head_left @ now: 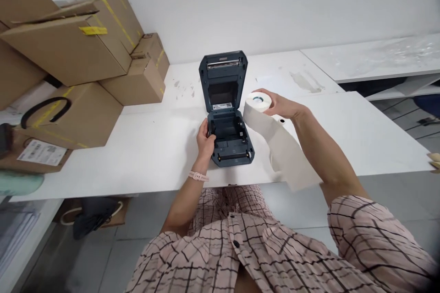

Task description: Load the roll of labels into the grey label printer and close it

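Observation:
A dark label printer (231, 139) stands on the white table with its lid (223, 80) raised and its roll bay bare. My left hand (205, 141) grips the printer's left side, thumb over the rim. To the right of the raised lid, my right hand (280, 104) holds a roll of white labels (258, 100) by its far and right side. The roll's core faces up, and a long loose strip (287, 155) hangs from it past the table's front edge. A small white object with a black centre (282, 122) lies behind the strip, partly hidden.
Cardboard boxes (68, 50) are piled on the left of the white table (154, 146). A black loop (46, 110) lies against one box, near a pale green roll (20, 183). A wall rises behind, and a second white table (378, 57) adjoins at the right.

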`<state>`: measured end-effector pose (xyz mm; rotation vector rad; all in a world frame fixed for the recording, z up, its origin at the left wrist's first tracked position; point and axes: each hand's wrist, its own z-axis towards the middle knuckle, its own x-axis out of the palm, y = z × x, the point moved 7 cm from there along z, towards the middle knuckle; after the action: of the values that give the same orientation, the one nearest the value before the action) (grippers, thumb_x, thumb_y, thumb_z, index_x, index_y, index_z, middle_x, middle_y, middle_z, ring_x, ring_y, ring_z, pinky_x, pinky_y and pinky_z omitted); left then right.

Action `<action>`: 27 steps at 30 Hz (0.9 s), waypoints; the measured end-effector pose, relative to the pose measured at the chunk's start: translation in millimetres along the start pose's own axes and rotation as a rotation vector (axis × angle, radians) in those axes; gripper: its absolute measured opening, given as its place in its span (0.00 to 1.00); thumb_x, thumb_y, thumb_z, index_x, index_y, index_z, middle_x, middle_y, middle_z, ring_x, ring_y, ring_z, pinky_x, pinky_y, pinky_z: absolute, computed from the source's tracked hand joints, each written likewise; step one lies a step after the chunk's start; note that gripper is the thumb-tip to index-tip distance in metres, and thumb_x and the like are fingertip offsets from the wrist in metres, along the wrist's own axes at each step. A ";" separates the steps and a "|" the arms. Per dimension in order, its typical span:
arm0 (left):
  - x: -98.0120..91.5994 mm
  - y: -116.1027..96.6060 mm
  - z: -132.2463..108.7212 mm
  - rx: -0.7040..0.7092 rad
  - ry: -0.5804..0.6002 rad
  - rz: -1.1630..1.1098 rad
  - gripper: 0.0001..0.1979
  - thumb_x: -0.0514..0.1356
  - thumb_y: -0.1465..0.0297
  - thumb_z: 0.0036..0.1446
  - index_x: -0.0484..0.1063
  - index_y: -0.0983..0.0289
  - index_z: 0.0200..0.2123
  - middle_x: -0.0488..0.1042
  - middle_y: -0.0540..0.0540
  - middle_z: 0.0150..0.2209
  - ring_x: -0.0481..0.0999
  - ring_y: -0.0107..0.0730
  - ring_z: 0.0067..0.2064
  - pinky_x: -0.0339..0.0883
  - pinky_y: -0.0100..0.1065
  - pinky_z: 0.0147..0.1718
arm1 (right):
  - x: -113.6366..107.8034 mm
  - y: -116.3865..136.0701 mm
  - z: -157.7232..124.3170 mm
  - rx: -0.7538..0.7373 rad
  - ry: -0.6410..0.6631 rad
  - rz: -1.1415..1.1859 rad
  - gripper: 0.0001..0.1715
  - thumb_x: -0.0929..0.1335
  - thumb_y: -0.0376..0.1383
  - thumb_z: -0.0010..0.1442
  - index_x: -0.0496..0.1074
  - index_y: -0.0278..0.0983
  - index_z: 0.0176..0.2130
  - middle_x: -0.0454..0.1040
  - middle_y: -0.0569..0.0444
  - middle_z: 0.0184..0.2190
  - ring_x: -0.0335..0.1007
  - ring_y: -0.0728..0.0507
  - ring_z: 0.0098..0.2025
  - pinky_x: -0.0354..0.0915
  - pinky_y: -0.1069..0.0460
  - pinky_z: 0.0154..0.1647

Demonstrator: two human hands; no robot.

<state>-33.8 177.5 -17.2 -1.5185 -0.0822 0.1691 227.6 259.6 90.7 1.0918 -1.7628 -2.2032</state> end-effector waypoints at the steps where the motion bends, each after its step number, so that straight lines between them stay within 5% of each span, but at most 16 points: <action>1: -0.1 0.2 0.4 -0.023 -0.016 -0.033 0.45 0.59 0.78 0.54 0.53 0.58 0.75 0.60 0.60 0.75 0.62 0.45 0.74 0.64 0.47 0.69 | 10.8 17.1 4.9 -0.034 0.056 -0.071 0.47 0.80 0.50 0.45 0.69 0.45 0.61 0.77 0.50 0.57 0.75 0.33 0.55 0.72 0.41 0.55; 5: 1.4 -1.3 0.5 -0.099 -0.040 -0.156 0.52 0.60 0.81 0.48 0.49 0.60 0.76 0.59 0.63 0.75 0.62 0.48 0.74 0.65 0.46 0.68 | 66.0 59.0 39.3 -0.117 0.293 -0.424 0.40 0.82 0.48 0.40 0.76 0.45 0.52 0.81 0.52 0.49 0.78 0.35 0.47 0.73 0.42 0.49; 12: 1.7 -2.5 -3.0 -0.158 -0.088 -0.395 0.53 0.58 0.85 0.42 0.53 0.59 0.74 0.59 0.62 0.75 0.64 0.45 0.73 0.64 0.42 0.67 | 117.8 46.6 80.9 0.088 0.552 -0.869 0.36 0.80 0.47 0.43 0.75 0.38 0.49 0.81 0.49 0.46 0.77 0.33 0.47 0.69 0.47 0.42; 17: 1.5 -3.0 -2.2 -0.159 -0.108 -0.436 0.54 0.59 0.85 0.40 0.54 0.64 0.74 0.59 0.66 0.75 0.64 0.51 0.73 0.65 0.42 0.66 | 128.0 40.4 81.2 0.128 0.542 -0.908 0.41 0.79 0.48 0.46 0.73 0.37 0.56 0.79 0.45 0.53 0.76 0.31 0.51 0.68 0.46 0.44; 22: 0.9 -1.1 -0.4 -0.172 -0.115 -0.415 0.54 0.59 0.85 0.40 0.55 0.59 0.74 0.60 0.61 0.74 0.63 0.47 0.73 0.63 0.40 0.67 | 136.3 25.8 78.8 0.132 0.526 -0.914 0.42 0.79 0.47 0.48 0.74 0.35 0.59 0.79 0.42 0.54 0.77 0.28 0.53 0.71 0.43 0.47; 27: -0.2 -0.1 -1.1 -0.150 -0.093 -0.402 0.53 0.60 0.84 0.42 0.54 0.60 0.74 0.59 0.63 0.75 0.61 0.48 0.75 0.62 0.43 0.69 | 136.4 37.7 33.0 -0.114 0.230 -0.832 0.36 0.72 0.43 0.64 0.68 0.34 0.66 0.73 0.37 0.64 0.72 0.27 0.64 0.70 0.35 0.60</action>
<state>-33.8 176.3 -17.2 -1.6105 -0.4791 -0.0912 95.4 205.5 64.1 2.2346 -1.1735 -2.3583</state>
